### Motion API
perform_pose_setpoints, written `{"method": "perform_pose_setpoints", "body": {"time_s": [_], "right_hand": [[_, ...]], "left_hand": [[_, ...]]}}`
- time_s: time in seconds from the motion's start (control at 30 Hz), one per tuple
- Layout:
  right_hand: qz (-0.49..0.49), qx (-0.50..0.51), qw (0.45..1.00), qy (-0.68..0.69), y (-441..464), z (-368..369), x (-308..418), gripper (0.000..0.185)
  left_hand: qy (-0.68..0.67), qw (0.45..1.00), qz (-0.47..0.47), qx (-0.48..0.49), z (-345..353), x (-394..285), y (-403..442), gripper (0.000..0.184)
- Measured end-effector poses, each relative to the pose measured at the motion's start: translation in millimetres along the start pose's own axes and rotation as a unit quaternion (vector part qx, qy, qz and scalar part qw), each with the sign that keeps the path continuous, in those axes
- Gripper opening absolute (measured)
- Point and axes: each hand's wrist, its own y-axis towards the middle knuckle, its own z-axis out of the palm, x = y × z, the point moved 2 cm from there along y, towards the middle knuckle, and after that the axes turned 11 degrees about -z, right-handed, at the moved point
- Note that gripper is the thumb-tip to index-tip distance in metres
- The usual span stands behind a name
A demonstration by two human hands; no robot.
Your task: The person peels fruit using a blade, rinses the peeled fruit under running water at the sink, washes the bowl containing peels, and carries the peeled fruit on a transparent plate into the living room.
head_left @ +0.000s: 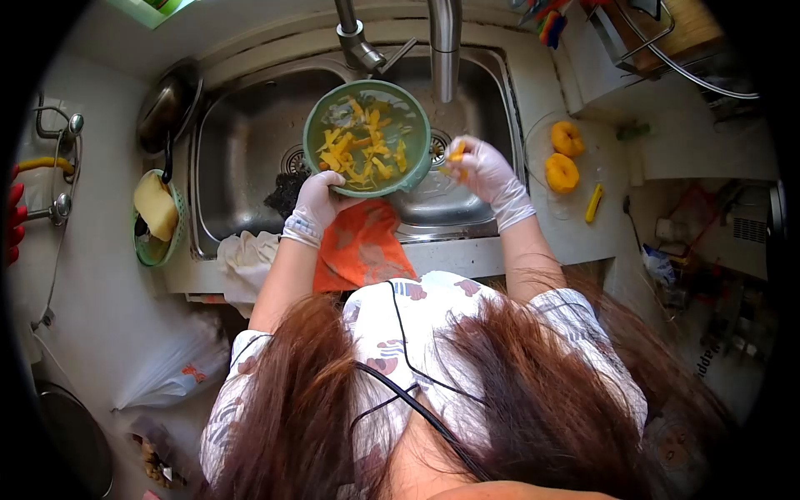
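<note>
A green bowl [422, 171] of water with several yellow-orange peel pieces [363, 150] is over the divider of the double sink. My left hand [318, 200], in a thin white glove, grips the bowl's near left rim with the thumb over the edge. To the right of the bowl, above the right basin, my gloved right hand [483, 171] is closed on small yellow-orange peel pieces [455, 155]. Its fingertips are apart from the bowl. Part of the peel is hidden by the fingers.
A steel sink [233, 158] has a faucet [358, 46] behind the bowl. Right: two yellow-orange fruits [562, 172] and a yellow-handled tool [594, 202]. Left: a green basket [177, 223] and a dark pan [167, 108]. An orange cloth [362, 246] hangs over the front edge.
</note>
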Motion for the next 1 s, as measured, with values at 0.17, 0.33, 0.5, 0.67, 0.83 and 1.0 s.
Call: {"method": "perform_pose_setpoints", "body": {"time_s": [0.17,0.33,0.5,0.67,0.83,1.0], "right_hand": [[-0.262,0.058,0.882,-0.388,31,78,31,0.027],[-0.383,-0.035,0.82,-0.423,48,70,-4,0.029],[-0.213,-0.253,0.942,-0.063,77,5,-26,0.029],[-0.098,-0.21,0.952,0.201,90,-5,-61,0.041],[-0.093,-0.187,0.929,0.305,96,-10,-69,0.037],[-0.088,-0.207,0.913,0.342,98,-20,-81,0.033]], "left_hand": [[-0.016,1.0,-0.021,0.0,-2,0,2,0.049],[-0.014,1.0,-0.021,-0.006,5,0,-1,0.05],[-0.005,0.999,-0.027,-0.02,2,0,2,0.05],[0.001,0.999,-0.031,-0.02,9,-2,-3,0.048],[0.028,0.999,-0.034,-0.021,13,-4,-4,0.048],[0.053,0.997,-0.035,-0.044,19,-6,-6,0.047]]}}
